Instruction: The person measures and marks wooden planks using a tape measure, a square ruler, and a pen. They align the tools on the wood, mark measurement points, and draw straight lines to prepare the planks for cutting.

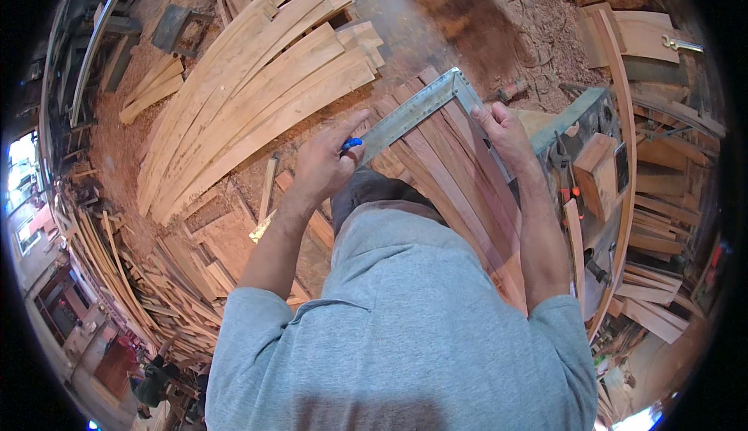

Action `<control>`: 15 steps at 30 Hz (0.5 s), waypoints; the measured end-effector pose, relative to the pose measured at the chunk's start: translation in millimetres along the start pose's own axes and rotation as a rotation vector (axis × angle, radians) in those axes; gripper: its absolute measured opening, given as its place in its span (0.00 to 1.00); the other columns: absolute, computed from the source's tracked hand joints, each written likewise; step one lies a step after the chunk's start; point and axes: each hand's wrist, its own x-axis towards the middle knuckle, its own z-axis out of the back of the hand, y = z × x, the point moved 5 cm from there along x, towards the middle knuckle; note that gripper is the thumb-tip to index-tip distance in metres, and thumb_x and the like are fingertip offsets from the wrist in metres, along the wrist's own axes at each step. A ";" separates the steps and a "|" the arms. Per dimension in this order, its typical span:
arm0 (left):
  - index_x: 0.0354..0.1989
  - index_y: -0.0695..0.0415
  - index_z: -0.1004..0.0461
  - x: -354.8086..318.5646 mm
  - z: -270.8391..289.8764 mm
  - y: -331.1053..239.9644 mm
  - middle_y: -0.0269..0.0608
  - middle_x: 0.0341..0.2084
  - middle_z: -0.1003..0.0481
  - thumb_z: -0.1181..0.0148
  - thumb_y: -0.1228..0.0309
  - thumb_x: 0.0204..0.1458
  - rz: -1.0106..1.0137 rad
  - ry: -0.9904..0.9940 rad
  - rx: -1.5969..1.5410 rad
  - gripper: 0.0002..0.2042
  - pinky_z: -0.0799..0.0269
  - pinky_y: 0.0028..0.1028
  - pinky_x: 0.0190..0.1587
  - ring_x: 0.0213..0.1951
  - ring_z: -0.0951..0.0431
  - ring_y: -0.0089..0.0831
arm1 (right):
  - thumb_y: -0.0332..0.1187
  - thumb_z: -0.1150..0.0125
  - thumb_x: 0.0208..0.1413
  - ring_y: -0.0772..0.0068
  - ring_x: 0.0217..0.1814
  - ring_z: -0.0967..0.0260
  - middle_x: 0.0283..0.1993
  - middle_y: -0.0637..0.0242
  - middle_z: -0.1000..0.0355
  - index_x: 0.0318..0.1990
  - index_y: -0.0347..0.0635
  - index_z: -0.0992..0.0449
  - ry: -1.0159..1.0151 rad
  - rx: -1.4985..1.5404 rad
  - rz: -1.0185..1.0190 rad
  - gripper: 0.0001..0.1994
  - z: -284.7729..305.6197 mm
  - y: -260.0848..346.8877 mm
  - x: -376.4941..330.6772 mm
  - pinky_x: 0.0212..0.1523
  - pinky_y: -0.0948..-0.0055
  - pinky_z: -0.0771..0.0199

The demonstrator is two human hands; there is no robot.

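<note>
On the left, a fanned pile of pale curved wooden slats (249, 88) lies on the sawdust-covered floor (117, 151). The left hand (323, 162) is closed around a blue pen (351, 144), its tip at the edge of the grey metal framing square (425, 108). The square rests across a stack of reddish wooden strips (452, 189). The right hand (502, 131) presses down on the square's corner, fingers curled over it. If that pressure eases, the square could likely skew, spoiling the marked line.
</note>
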 end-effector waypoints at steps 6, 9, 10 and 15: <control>0.67 0.43 0.28 11.9 -0.3 6.5 0.44 0.40 0.18 0.41 0.76 0.59 -0.008 0.091 -0.249 0.26 0.26 0.25 0.46 0.39 0.21 0.28 | 0.48 0.38 0.67 0.86 0.32 0.49 0.28 0.82 0.41 0.30 0.43 0.29 0.013 -0.094 -0.096 0.20 -0.4 2.9 7.5 0.30 0.78 0.45; 0.63 0.43 0.25 17.6 -2.4 13.4 0.43 0.56 0.21 0.42 0.72 0.57 0.049 0.117 -0.369 0.23 0.25 0.33 0.57 0.54 0.19 0.40 | 0.48 0.38 0.67 0.83 0.29 0.49 0.26 0.80 0.43 0.27 0.42 0.32 0.022 -0.023 -0.030 0.21 -4.4 11.1 9.8 0.27 0.73 0.46; 0.62 0.43 0.24 18.8 -3.1 15.6 0.42 0.56 0.21 0.42 0.73 0.58 0.058 0.132 -0.393 0.23 0.26 0.32 0.57 0.55 0.19 0.39 | 0.48 0.38 0.67 0.83 0.29 0.49 0.26 0.80 0.43 0.27 0.42 0.32 0.002 -0.033 -0.054 0.22 -4.4 11.4 10.7 0.27 0.73 0.46; 0.61 0.43 0.23 25.0 -2.7 22.1 0.39 0.57 0.21 0.44 0.76 0.59 -0.030 0.136 -0.400 0.21 0.27 0.29 0.58 0.57 0.21 0.35 | 0.50 0.40 0.67 0.83 0.30 0.48 0.26 0.80 0.43 0.28 0.40 0.31 -0.010 -0.170 -0.020 0.23 -4.3 15.0 13.9 0.28 0.73 0.44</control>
